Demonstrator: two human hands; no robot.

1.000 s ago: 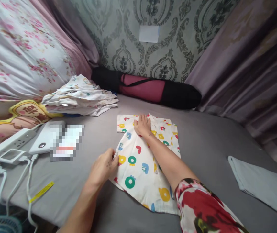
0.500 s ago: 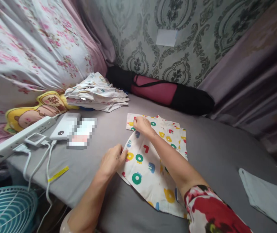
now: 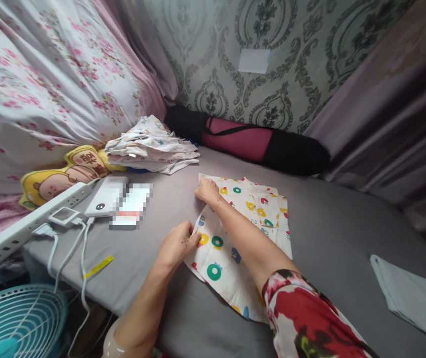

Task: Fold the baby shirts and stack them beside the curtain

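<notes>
left hand (image 3: 178, 243) pinching shirt (image 3: 222, 261) at its nine o'clock edge; right hand (image 3: 208, 191) curled over its ten o'clock corner, grip hidden from me; shirt lies at five o'clock; cushion (image 3: 58, 188), nine o'clock, lettering unreadable

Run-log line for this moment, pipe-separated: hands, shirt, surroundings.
left hand: pinching shirt at left edge | right hand: touching its far-left corner | shirt: spread on sheet | beyond: clothes pile, bag

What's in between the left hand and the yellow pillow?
In the head view, going from the left hand to the yellow pillow: some grey sheet, a blurred-out rectangle, a white gadget, then the white power strip.
</notes>
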